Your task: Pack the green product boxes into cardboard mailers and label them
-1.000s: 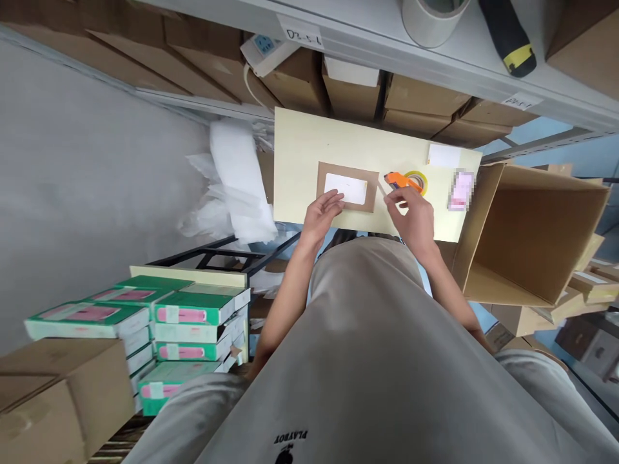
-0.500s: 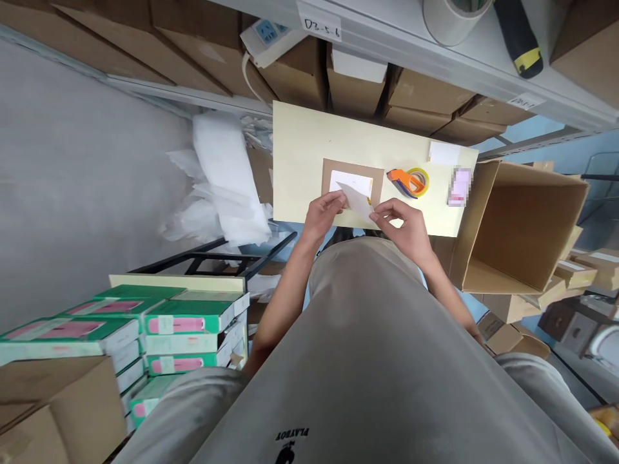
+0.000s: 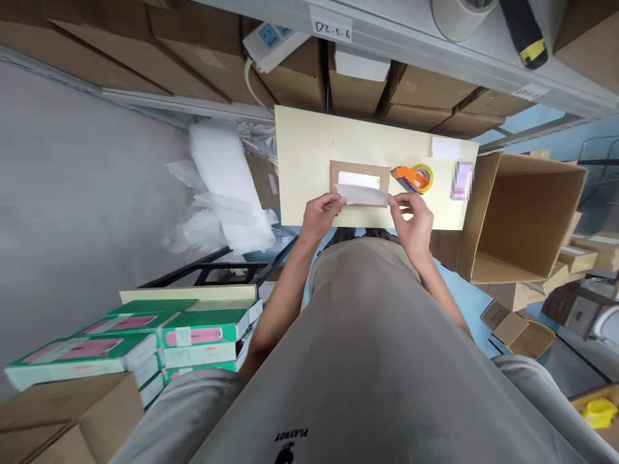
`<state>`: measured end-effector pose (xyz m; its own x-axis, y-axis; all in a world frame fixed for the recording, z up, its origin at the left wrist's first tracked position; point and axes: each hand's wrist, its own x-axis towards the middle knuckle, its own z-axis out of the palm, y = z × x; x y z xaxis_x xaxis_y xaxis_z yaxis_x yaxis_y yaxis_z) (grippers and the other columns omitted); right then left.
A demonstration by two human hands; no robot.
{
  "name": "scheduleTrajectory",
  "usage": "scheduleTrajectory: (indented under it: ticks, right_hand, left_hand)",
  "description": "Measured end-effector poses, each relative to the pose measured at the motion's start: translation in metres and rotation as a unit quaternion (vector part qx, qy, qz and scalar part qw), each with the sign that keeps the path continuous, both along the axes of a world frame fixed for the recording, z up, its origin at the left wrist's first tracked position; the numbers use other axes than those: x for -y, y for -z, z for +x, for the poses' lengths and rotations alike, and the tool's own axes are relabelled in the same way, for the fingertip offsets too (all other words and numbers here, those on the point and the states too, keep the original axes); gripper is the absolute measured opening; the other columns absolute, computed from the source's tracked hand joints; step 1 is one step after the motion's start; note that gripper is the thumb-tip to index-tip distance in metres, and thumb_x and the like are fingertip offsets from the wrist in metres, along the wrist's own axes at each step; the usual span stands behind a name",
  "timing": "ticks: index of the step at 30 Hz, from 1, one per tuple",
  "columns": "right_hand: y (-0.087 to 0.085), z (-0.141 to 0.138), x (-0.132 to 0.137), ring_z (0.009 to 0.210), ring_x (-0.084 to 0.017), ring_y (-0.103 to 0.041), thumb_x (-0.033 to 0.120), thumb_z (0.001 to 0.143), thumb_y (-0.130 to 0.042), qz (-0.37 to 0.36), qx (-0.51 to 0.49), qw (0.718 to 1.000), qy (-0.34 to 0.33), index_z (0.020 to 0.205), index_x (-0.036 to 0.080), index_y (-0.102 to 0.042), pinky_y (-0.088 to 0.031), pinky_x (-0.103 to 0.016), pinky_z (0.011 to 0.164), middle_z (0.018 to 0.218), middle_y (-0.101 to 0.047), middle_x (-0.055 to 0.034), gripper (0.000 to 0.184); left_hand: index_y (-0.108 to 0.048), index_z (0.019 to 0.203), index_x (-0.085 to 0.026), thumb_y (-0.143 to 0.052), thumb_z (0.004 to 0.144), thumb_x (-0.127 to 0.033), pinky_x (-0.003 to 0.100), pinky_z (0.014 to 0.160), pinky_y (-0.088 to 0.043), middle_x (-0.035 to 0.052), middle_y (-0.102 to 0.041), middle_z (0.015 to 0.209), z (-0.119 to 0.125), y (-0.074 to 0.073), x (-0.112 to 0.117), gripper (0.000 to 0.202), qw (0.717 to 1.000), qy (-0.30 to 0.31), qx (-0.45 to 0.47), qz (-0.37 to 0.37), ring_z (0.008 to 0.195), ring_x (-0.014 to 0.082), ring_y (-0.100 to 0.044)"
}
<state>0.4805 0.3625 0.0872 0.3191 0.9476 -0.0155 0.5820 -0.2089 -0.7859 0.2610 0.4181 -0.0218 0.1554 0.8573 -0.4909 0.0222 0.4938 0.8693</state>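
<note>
My left hand [image 3: 320,218] pinches the left end of a thin whitish sheet [image 3: 363,195], perhaps a label. The opposite end is between the fingertips of my right hand [image 3: 413,225]. Stretched between both hands, the sheet covers the near part of a flat brown cardboard package [image 3: 335,171]. A white label [image 3: 358,179] lies on that package, its lower part hidden by the sheet. Just right of the package sits an orange tape dispenser [image 3: 411,178] with yellow tape. All of these are on or over a pale yellow tabletop [image 3: 304,154].
White papers [image 3: 445,147] and a blurred purple item [image 3: 462,180] lie at the table's right end. Beside it stands a large open carton [image 3: 527,219]. A shelf [image 3: 411,48] crosses behind. Foam wrap [image 3: 225,174] and green boxes [image 3: 203,328] are on the left.
My right hand has moved slightly right, and the sheet has gone from tilted and angled to stretched level between both hands. The whole view has shifted a little.
</note>
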Motion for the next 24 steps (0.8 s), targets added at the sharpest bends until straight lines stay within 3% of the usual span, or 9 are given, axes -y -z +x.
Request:
scheduleTrajectory:
  ticks: [3,6,11,14,18,24]
  right_hand:
    - [0.006,-0.006,0.006,0.108,-0.024,-0.077,0.049,0.116,-0.065,0.038,0.051,0.998,-0.007,0.105,0.029,-0.074,-0.068,-0.038,0.081,0.119,-0.077,-0.0074,0.024]
    - [0.007,-0.016,0.014,0.115,-0.025,-0.077,0.039,0.118,-0.063,0.063,0.105,0.991,-0.056,0.110,0.028,-0.076,-0.067,-0.040,0.088,0.125,-0.076,-0.0089,0.019]
    - [0.006,-0.035,0.025,0.102,-0.024,-0.076,0.028,0.118,-0.063,0.093,0.158,0.970,-0.160,0.114,0.026,-0.077,-0.063,-0.038,0.087,0.118,-0.077,-0.0098,0.014]
    - [0.006,-0.044,0.029,0.099,-0.024,-0.074,0.026,0.117,-0.065,0.117,0.178,0.961,-0.178,0.115,0.026,-0.078,-0.060,-0.037,0.083,0.114,-0.077,-0.0097,0.013]
    - [0.006,-0.046,0.031,0.099,-0.024,-0.073,0.027,0.118,-0.064,0.115,0.167,0.964,-0.171,0.116,0.028,-0.078,-0.061,-0.038,0.084,0.110,-0.076,-0.0087,0.015]
    - [0.016,-0.038,0.033,0.101,-0.027,-0.074,0.032,0.117,-0.065,0.094,0.109,0.979,-0.142,0.119,0.030,-0.080,-0.063,-0.044,0.089,0.108,-0.074,-0.0090,0.015]
  left_hand:
    - [-0.087,0.098,-0.022,-0.091,0.081,-0.063,0.030,0.069,-0.055,0.0050,-0.078,0.091,-0.006,0.005,0.000,0.045,0.999,0.029,0.011,-0.023,0.078,0.0172,-0.060]
    - [-0.089,0.113,-0.023,-0.088,0.085,-0.057,0.031,0.069,-0.056,0.0056,-0.079,0.095,-0.009,0.010,0.000,0.044,0.998,0.037,0.026,-0.034,0.078,0.0170,-0.061]
    - [-0.083,0.138,-0.026,-0.080,0.089,-0.044,0.029,0.070,-0.056,0.0045,-0.081,0.110,-0.005,0.013,-0.001,0.052,0.998,0.055,0.025,-0.007,0.082,0.0164,-0.064]
    - [-0.077,0.144,-0.025,-0.076,0.093,-0.045,0.030,0.077,-0.059,0.0066,-0.082,0.120,-0.004,0.011,-0.001,0.055,0.998,0.044,0.027,0.023,0.098,0.0208,-0.071]
    - [-0.076,0.141,-0.022,-0.078,0.094,-0.046,0.031,0.080,-0.061,0.0111,-0.082,0.130,-0.013,0.013,-0.004,0.053,0.998,-0.005,0.010,0.059,0.112,0.0257,-0.076]
    - [-0.080,0.120,-0.024,-0.084,0.092,-0.047,0.028,0.071,-0.059,0.0072,-0.083,0.110,-0.025,0.023,-0.012,0.036,0.996,-0.028,-0.018,0.086,0.092,0.0198,-0.077]
